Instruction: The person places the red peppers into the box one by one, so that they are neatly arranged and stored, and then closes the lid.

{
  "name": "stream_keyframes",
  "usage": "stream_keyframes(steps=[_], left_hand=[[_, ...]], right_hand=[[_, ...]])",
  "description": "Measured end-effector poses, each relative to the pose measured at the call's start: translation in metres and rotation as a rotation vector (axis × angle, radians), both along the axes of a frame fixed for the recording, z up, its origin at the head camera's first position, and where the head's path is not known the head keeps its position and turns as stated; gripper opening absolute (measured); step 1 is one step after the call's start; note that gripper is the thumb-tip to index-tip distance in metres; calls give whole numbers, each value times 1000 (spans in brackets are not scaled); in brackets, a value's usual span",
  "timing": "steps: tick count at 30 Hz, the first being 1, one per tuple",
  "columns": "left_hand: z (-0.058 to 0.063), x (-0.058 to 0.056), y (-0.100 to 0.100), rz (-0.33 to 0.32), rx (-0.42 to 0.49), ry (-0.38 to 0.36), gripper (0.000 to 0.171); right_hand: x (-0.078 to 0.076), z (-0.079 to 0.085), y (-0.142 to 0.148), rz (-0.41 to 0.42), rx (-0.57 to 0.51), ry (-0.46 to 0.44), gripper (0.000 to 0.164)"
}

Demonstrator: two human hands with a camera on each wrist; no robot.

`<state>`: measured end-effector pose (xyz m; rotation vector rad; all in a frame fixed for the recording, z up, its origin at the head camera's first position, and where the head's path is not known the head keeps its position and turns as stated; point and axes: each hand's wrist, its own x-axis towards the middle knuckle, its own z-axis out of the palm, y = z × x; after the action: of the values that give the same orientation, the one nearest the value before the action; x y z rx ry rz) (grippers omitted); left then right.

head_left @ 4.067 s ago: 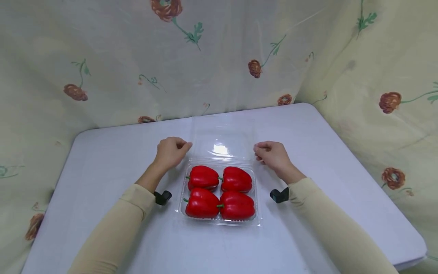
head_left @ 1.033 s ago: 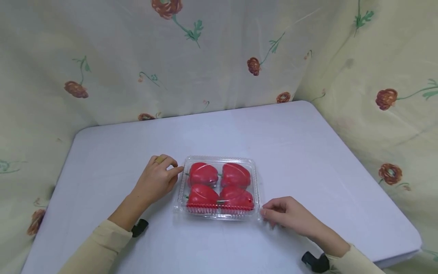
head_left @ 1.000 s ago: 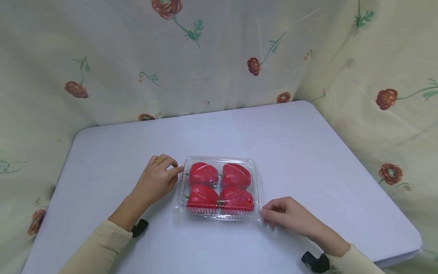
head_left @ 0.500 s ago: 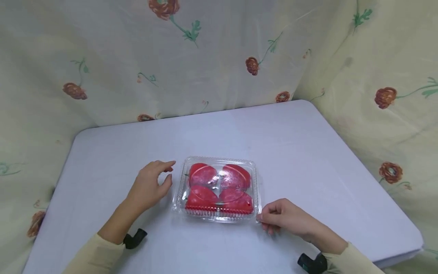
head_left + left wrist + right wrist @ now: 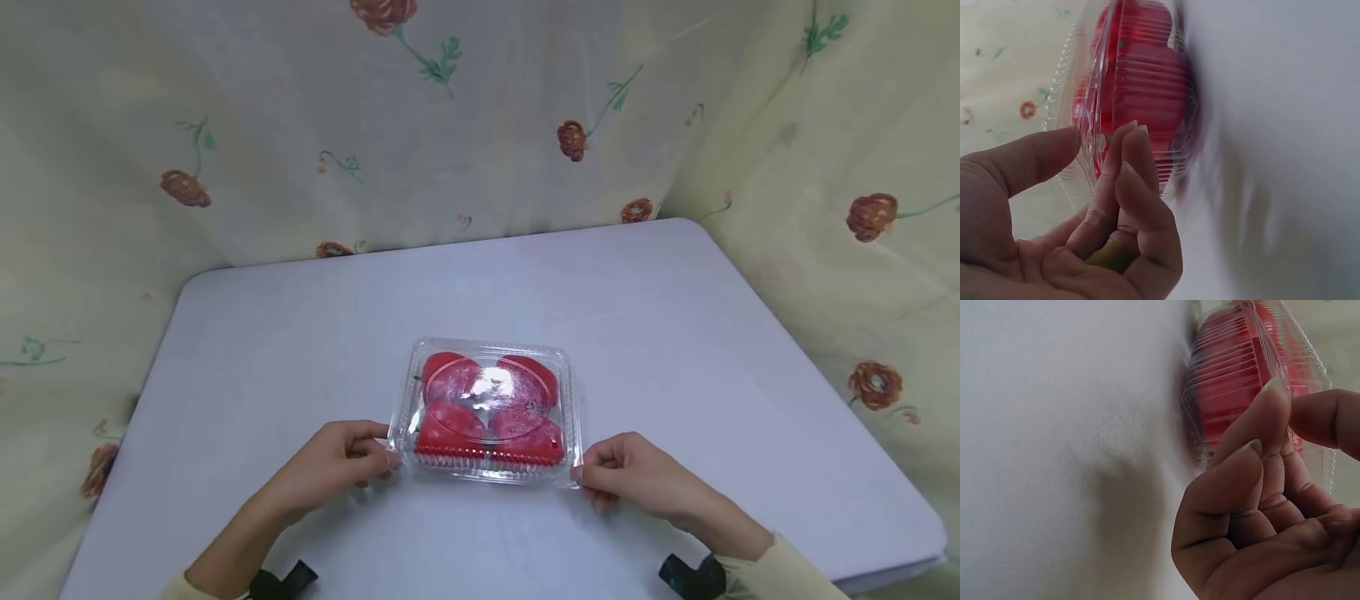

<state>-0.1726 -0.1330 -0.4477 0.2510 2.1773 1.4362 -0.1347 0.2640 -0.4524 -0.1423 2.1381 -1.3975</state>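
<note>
A clear plastic clamshell container (image 5: 487, 475) stands on the table with its lid (image 5: 486, 358) down over several red bell peppers (image 5: 450, 429). My right hand (image 5: 637, 475) pinches the rim at the near right corner between thumb and index finger; the right wrist view shows the thin plastic edge (image 5: 1275, 359) running into that pinch. At the near left corner is my left hand (image 5: 322, 471), its thumb touching or almost touching the rim. In the left wrist view the edge (image 5: 1088, 140) passes between thumb and fingers (image 5: 1138, 150), which stand apart. A ring is on one left finger.
A white-covered table (image 5: 480, 283) carries the container near its middle. Floral curtains (image 5: 480, 125) hang behind it and along both sides. Black wrist cameras (image 5: 693, 575) sit at the sleeve cuffs.
The lid, lying back at first, came down over the peppers. My left hand left the container's left side and moved toward the near left corner. My right hand stays at the near right corner.
</note>
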Motion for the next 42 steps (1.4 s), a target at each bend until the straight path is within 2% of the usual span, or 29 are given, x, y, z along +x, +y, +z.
stream_keyframes(steps=[7,12,17,21,26,32,38,42], left_hand=[[2,-1,4,27,32,-32,48],[4,-1,4,35,25,-56,39],[2,-5,2,-9,-8,-87,32],[1,-6,0,-50,-9,-130,34],[2,-5,0,-58,24,-162,34],[-1,-5,3,-15,53,-169,33],[-10,-6,4,-3,161,-230,31],[-13,-6,5,-23,202,-229,28]], right_hand=[[1,-3,0,-5,0,3,32],[2,-1,0,-12,3,16,31],[3,-1,1,-13,-3,16,33],[3,-2,2,-6,-5,13,34],[2,-3,3,1,-21,15,34],[2,-4,5,-16,-30,7,32],[1,-6,7,-19,-48,-9,30],[0,-5,8,-20,-54,-17,30]])
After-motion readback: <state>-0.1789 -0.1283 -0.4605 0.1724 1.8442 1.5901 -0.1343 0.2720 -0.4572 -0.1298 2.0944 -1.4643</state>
